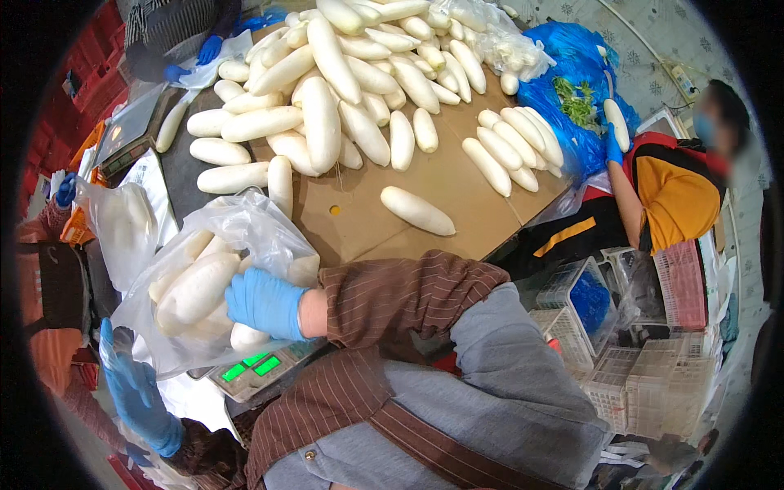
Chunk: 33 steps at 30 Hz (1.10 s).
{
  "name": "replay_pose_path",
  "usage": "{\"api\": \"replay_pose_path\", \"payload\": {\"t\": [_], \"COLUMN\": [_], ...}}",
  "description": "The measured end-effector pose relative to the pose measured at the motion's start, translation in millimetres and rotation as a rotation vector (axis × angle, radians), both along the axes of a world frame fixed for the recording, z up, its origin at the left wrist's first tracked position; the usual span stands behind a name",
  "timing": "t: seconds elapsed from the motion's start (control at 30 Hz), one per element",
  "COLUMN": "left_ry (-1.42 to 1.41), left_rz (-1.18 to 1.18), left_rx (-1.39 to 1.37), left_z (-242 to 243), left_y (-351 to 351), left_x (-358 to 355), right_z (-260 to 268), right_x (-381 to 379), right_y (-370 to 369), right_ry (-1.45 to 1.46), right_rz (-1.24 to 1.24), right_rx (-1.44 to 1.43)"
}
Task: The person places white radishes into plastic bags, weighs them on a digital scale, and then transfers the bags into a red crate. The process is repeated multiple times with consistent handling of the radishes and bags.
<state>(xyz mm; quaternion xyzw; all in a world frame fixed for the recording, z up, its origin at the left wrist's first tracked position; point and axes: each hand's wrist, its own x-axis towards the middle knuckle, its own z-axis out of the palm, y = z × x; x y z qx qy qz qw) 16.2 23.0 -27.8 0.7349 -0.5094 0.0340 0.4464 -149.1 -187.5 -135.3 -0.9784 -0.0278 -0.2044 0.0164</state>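
A clear plastic bag (275, 236) of white radishes (199, 288) rests on a digital scale (254, 367) with a lit green display. My right hand (266, 303), in a blue glove, is curled over the radishes at the bag's mouth. Its fingertips are hidden, so whether it grips one cannot be seen. To the left of the scale, my left hand (139, 392), also gloved, is raised beside the bag with its fingers extended and nothing visible in it. One loose white radish (418, 211) lies on the cardboard-covered table (361, 211) beyond my right forearm.
A large radish pile (343, 92) covers the table's far side; a smaller stack (514, 144) lies right. A co-worker's gloved hand (614, 144) holds a radish near a blue bag (545, 55). Another scale (125, 131) and a filled bag (122, 226) are left. Plastic crates (637, 386) stand right.
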Motion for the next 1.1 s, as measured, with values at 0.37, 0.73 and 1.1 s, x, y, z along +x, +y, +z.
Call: {"api": "replay_pose_path", "payload": {"t": [0.37, 0.73, 1.1], "left_ry": [0.185, 0.212, 0.711], "left_rz": [0.003, 0.045, 0.019], "left_rx": [-0.041, -0.101, -0.256], "left_z": [-2.2, 5.6, 4.9], "left_y": [3.4, -3.5, -12.2], "left_x": [4.8, -1.3, -3.4], "right_z": [6.2, 87.2, -41.7], "right_x": [-6.1, -171.9, -318.8], "right_y": [-19.3, -182.0, -295.5], "right_ry": [-0.281, -0.407, 0.28], "right_rz": [0.057, -0.293, -1.502], "right_rx": [0.679, 1.01, 0.143]}}
